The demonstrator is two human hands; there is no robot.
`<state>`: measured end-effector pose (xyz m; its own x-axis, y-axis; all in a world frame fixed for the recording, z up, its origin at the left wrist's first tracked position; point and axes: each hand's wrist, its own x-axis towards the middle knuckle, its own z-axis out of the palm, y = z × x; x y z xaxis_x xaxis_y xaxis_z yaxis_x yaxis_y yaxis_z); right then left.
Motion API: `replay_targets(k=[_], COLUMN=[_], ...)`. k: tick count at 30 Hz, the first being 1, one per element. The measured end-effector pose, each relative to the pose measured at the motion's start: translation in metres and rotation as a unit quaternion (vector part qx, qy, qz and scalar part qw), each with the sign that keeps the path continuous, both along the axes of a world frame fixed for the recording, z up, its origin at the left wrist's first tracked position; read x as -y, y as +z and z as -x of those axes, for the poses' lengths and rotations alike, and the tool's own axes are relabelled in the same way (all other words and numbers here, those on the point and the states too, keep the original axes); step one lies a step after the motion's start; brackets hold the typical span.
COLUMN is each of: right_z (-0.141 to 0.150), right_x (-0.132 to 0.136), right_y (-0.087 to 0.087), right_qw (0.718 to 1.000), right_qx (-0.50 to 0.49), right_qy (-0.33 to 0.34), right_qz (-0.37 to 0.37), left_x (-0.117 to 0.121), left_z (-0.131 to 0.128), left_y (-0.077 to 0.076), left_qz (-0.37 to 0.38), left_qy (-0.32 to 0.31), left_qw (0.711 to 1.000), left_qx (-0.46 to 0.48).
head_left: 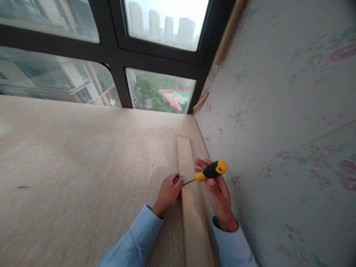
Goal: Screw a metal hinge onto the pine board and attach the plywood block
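A long, pale wooden board (185,155) lies on the beige stone sill, running away from me toward the window. At its left edge my left hand (169,191) pinches a small shiny metal piece (181,177), whose exact kind is too small to make out. My right hand (218,194), over the board's right side, holds a screwdriver (213,170) with a yellow and black handle. The handle rests loosely between thumb and fingers, some of them partly extended. Its thin shaft slants down left to the fingertips of my left hand, where the tip is hidden.
The beige sill (83,167) stretches wide to the left, with a small dark sliver (23,187) lying on it. A floral-papered wall (278,111) rises close on the right. Dark-framed windows (160,57) stand at the back, beside a peeling strip of trim (200,102).
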<state>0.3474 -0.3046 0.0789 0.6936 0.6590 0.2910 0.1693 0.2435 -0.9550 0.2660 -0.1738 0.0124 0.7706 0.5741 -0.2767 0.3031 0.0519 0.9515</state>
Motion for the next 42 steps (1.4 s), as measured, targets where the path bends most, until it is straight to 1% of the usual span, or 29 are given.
replay_targets(k=[2, 4, 6, 9, 11, 13, 16, 18, 20, 22, 24, 26, 28, 29, 31, 34, 36, 37, 39, 42], right_z=[0.0, -0.002, -0.005, -0.009, -0.01, -0.009, -0.005, -0.003, -0.004, -0.006, -0.008, -0.008, -0.007, -0.005, -0.001, 0.002, 0.001, 0.0, -0.003, -0.007], right_x=[0.001, 0.0, 0.0, -0.002, -0.001, 0.0, 0.003, 0.005, 0.007, 0.007, 0.005, 0.003, 0.002, 0.002, 0.002, 0.005, 0.006, 0.007, 0.006, 0.003], right_y=[0.004, 0.002, -0.006, -0.023, -0.031, -0.031, -0.017, -0.006, -0.001, -0.004, -0.013, -0.024, -0.03, -0.03, -0.025, -0.009, -0.001, 0.0, -0.003, -0.016], right_qw=[1.0, 1.0, 0.997, 0.981, 0.973, 0.979, 0.997, 1.0, 0.999, 0.999, 0.997, 0.99, 0.983, 0.983, 0.989, 0.998, 0.999, 0.999, 0.998, 0.992], right_qx=[-0.012, -0.007, 0.012, 0.063, 0.088, 0.085, 0.032, -0.011, -0.037, -0.04, -0.023, 0.01, 0.051, 0.064, 0.061, 0.007, -0.025, -0.035, -0.039, -0.016], right_qy=[0.019, -0.002, -0.065, -0.173, -0.202, -0.176, -0.069, -0.008, 0.01, -0.016, -0.076, -0.139, -0.174, -0.173, -0.137, -0.061, -0.03, -0.026, -0.041, -0.125], right_qz=[-0.002, 0.02, 0.042, 0.058, 0.061, 0.052, 0.014, -0.006, -0.009, 0.0, 0.004, 0.002, 0.0, -0.001, -0.005, -0.018, -0.02, -0.018, -0.007, 0.014], left_x=[0.0, 0.0, 0.0, 0.0, 0.0, 0.0, 0.0, 0.0, 0.0, 0.0, 0.0, 0.0, -0.001, -0.001, -0.002, -0.003, -0.003, -0.003, -0.003, -0.003], left_z=[0.0, 0.0, 0.0, 0.0, 0.0, 0.0, 0.0, 0.0, -0.001, -0.001, -0.001, -0.001, 0.0, 0.0, 0.0, 0.0, 0.0, 0.0, 0.001, 0.001], left_y=[0.0, 0.0, 0.0, 0.0, -0.001, -0.001, -0.001, -0.001, -0.001, -0.001, -0.001, 0.0, 0.0, 0.001, 0.001, 0.0, -0.001, -0.002, -0.002, 0.0], left_qz=[-0.003, -0.001, 0.002, 0.001, -0.001, -0.003, -0.007, -0.014, -0.022, -0.026, -0.028, -0.029, -0.034, -0.037, -0.039, -0.035, -0.035, -0.036, -0.038, -0.035], left_qy=[-0.002, -0.003, -0.001, 0.001, 0.002, 0.004, 0.005, 0.005, 0.003, 0.004, 0.006, 0.006, 0.003, -0.003, -0.019, -0.03, -0.025, -0.023, -0.021, -0.021], left_qw=[1.0, 1.0, 1.0, 1.0, 1.0, 1.0, 1.0, 1.0, 1.0, 1.0, 0.999, 0.999, 0.999, 0.999, 0.999, 0.999, 0.999, 0.999, 0.999, 0.999], left_qx=[-0.003, -0.002, 0.0, 0.003, 0.003, 0.001, -0.001, -0.004, -0.006, -0.01, -0.014, -0.015, -0.009, -0.002, 0.011, 0.02, 0.019, 0.018, 0.019, 0.024])
